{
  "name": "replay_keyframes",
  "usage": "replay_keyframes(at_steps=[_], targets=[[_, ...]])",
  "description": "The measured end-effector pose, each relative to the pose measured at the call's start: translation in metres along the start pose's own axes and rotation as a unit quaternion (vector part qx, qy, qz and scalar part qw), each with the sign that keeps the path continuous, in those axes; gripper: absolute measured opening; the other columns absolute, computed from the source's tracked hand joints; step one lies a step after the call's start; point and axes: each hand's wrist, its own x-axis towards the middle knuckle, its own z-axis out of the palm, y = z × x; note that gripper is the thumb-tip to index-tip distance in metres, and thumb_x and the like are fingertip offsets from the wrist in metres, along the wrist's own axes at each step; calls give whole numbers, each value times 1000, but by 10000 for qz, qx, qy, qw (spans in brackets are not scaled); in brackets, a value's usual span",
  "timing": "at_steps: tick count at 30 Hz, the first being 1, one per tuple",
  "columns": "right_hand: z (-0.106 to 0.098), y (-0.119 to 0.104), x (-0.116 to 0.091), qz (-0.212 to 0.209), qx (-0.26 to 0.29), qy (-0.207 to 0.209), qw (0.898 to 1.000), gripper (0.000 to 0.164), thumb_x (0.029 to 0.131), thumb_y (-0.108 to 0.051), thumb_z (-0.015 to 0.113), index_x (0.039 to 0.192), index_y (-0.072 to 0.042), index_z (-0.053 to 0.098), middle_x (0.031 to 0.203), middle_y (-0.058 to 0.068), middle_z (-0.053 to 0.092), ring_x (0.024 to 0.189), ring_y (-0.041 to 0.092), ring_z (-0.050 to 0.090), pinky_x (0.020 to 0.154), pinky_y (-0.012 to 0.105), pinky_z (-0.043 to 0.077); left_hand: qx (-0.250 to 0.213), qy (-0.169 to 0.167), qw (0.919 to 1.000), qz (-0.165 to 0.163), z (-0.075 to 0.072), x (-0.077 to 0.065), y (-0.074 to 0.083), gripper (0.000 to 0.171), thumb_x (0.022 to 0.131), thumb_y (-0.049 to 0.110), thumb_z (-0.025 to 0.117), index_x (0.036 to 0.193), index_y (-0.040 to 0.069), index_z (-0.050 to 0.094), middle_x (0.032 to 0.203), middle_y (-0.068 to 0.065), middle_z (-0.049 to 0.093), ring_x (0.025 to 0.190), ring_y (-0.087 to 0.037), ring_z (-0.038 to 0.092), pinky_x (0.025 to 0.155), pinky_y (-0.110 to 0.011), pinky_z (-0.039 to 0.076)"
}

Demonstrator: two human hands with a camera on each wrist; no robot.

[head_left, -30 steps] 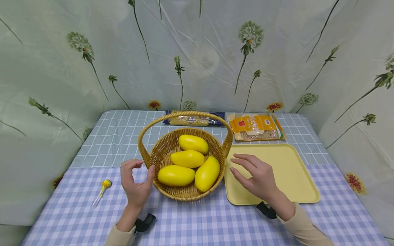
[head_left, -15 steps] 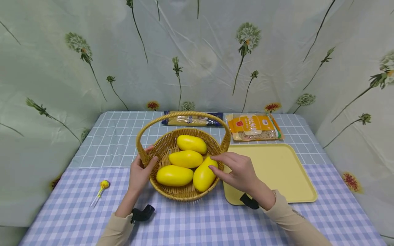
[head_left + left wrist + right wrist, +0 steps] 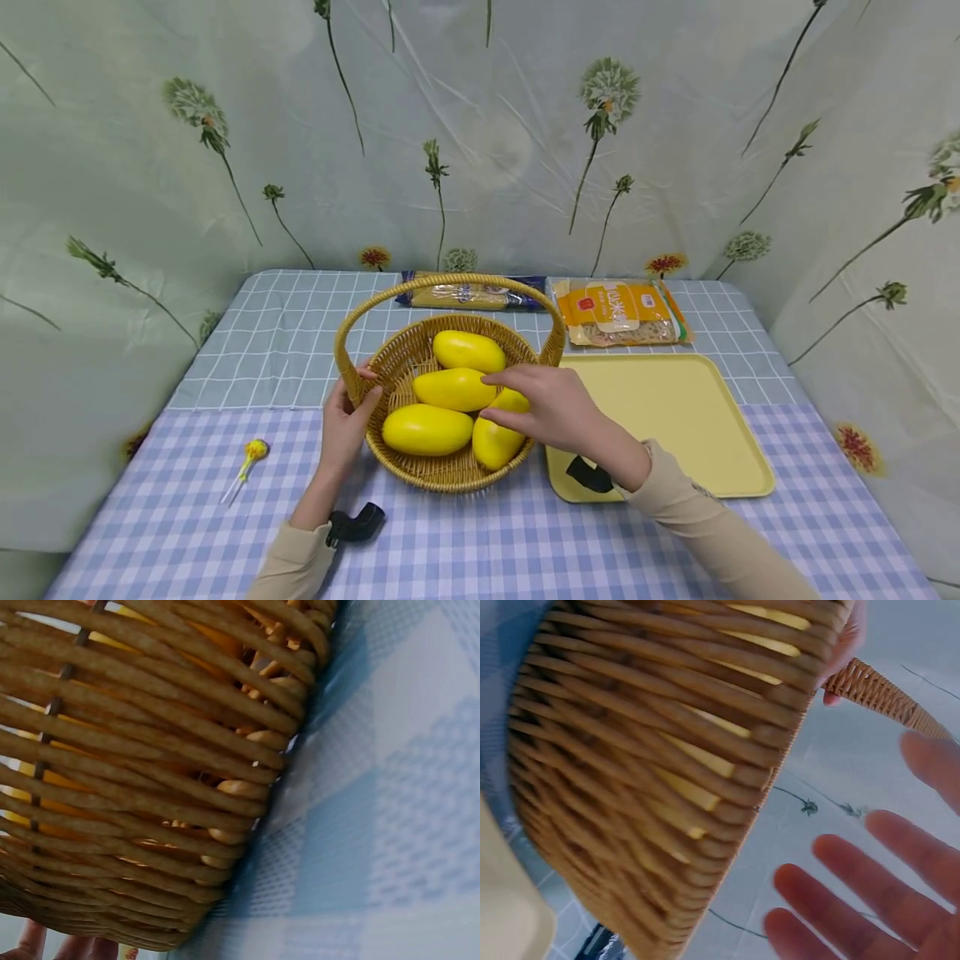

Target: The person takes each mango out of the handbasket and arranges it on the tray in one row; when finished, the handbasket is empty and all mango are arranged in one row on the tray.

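A wicker basket (image 3: 450, 482) with a tall arched handle stands mid-table, holding several yellow mangoes (image 3: 427, 430). At its left side my left hand (image 3: 343, 437) grips the rim by the foot of the handle, thumb inside and fingers outside. My right hand (image 3: 551, 408) hovers over the basket's right side, its fingers apart and bent, overlapping the right-hand mango (image 3: 495, 443) in the head view. The right wrist view shows this hand (image 3: 877, 885) spread beyond the rim with nothing in it. Woven basket wall (image 3: 135, 750) fills much of the left wrist view.
A yellow tray (image 3: 675, 417) lies right of the basket. Behind are an orange food packet (image 3: 618, 310) and a blue-ended noodle packet (image 3: 465, 296). A yellow-wrapped lollipop (image 3: 256, 451) lies on the left of the checked cloth (image 3: 450, 550). A patterned curtain (image 3: 495, 108) hangs behind.
My left hand has moved up to the basket's left rim and taken hold of it. My right hand has travelled left from above the tray to over the mangoes.
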Motion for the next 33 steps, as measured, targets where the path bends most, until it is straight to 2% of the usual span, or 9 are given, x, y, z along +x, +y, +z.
replay_keyframes(at_steps=[6,13,21,29,33], targets=[[-1,-2,17,411,26,-918,9949,45,85,-43,69,118,-12,66,108,4,67,84,17,64,62,29,50,-57,-1,10000,74,1,-1,-3,20,91,-7,56,110,-11,50,137,-19,47,128,-25,41,98,-21,36],[4,0,41,866,-39,-1879,9784,46,87,-46,65,123,-18,64,115,2,64,99,18,60,72,34,50,-56,-4,9999,97,3,0,-3,19,92,-6,56,109,-10,50,137,-20,47,128,-25,41,98,-21,35],[13,6,61,957,-67,-2455,9646,47,86,-49,65,124,-23,64,116,-1,63,102,16,58,76,36,48,-160,-88,9998,92,1,-1,-4,22,92,-5,56,112,-10,50,137,-19,47,128,-24,40,98,-22,35],[26,7,72,1186,-175,-2951,9479,50,85,-52,65,127,-27,61,114,0,62,95,16,59,65,32,46,-152,-102,9998,-31,0,-2,-2,22,93,-3,56,114,-9,51,137,-16,47,129,-25,39,99,-21,35],[30,7,77,1279,-290,-3130,9407,51,85,-52,65,129,-27,59,116,2,61,96,19,59,66,35,47,-111,-96,9999,-76,-1,-2,0,23,93,-2,57,115,-8,51,138,-15,46,130,-23,38,100,-22,33]])
